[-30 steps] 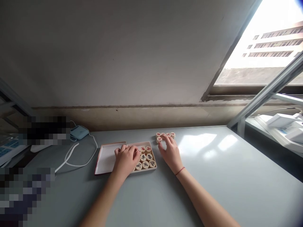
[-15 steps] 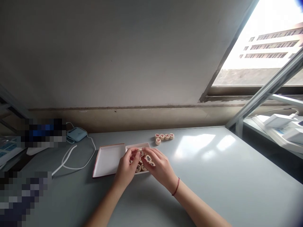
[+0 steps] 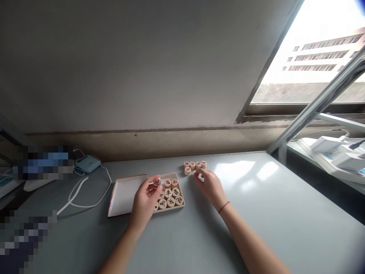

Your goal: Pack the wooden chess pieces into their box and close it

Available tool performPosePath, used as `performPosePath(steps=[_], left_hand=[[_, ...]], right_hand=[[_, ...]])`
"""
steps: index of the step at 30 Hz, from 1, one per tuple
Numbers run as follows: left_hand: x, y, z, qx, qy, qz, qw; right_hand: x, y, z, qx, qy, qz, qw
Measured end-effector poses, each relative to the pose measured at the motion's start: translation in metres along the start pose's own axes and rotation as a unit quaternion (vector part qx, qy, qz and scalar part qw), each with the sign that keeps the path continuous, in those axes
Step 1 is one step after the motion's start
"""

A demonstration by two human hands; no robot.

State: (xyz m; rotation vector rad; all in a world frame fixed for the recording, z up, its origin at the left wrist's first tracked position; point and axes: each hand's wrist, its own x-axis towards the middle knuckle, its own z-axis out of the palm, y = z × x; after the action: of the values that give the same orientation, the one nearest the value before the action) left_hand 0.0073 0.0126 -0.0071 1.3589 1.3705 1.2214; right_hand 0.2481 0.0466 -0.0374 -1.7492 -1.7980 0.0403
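Note:
Between the thumb and fingers of my left hand (image 3: pixel 146 199) is a round xiangqi piece (image 3: pixel 157 182) with a red character, held over the white box (image 3: pixel 183 201). Rows of pieces with black characters (image 3: pixel 168 193) lie in the box, and a couple with red characters (image 3: pixel 167 183) show toward its back. My right hand (image 3: pixel 209 186) pinches another xiangqi piece (image 3: pixel 194 172) at the table, mostly covered by the fingers. Just behind it stands a row of red-character pieces (image 3: pixel 192 165), with one more piece (image 3: pixel 187 171) in front at the left.
The box lid (image 3: pixel 127 192) lies open side up left of the box. Farther left are a light blue device (image 3: pixel 89 163) and a white cable (image 3: pixel 74 196). A wall (image 3: pixel 171 142) bounds the grey table (image 3: pixel 256 213); a metal frame bar (image 3: pixel 316 102) slants up at the right.
My right hand has left the box and moved right, carrying a piece to the row on the table. My left hand stays over the box, now holding a red-character piece.

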Motion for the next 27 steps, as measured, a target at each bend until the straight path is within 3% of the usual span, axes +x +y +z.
performPosePath(steps=[3, 6, 7, 10, 14, 16, 18, 22, 27], left_hand=[[-0.002, -0.001, 0.003, 0.047, -0.014, 0.045, 0.998], [-0.007, 0.001, 0.006, 0.139, -0.036, 0.135, 0.980], [-0.008, 0.002, 0.006, 0.165, -0.041, 0.165, 0.971], [-0.013, 0.004, 0.007, 0.210, -0.051, 0.232, 0.948], [-0.016, 0.002, 0.009, 0.237, -0.042, 0.296, 0.924], [-0.016, 0.001, 0.011, 0.250, -0.046, 0.322, 0.912], [-0.016, 0.001, 0.012, 0.267, -0.054, 0.332, 0.903], [-0.015, 0.000, 0.012, 0.292, -0.062, 0.323, 0.898], [-0.015, 0.000, 0.010, 0.290, -0.074, 0.316, 0.900]], right_hand=[[-0.001, -0.005, 0.003, 0.010, 0.006, -0.013, 1.000], [-0.008, -0.032, -0.006, 0.106, 0.033, -0.035, 0.993], [-0.013, -0.045, -0.010, 0.158, 0.021, -0.039, 0.986], [-0.030, -0.085, -0.020, 0.317, -0.093, -0.047, 0.943], [-0.042, -0.109, -0.020, 0.418, -0.112, -0.018, 0.901], [-0.037, -0.100, -0.018, 0.421, -0.091, -0.004, 0.903], [-0.027, -0.079, -0.016, 0.380, -0.045, 0.014, 0.924], [-0.006, -0.026, -0.011, 0.196, 0.044, 0.035, 0.979], [-0.001, 0.005, 0.003, 0.081, 0.021, 0.029, 0.996]])
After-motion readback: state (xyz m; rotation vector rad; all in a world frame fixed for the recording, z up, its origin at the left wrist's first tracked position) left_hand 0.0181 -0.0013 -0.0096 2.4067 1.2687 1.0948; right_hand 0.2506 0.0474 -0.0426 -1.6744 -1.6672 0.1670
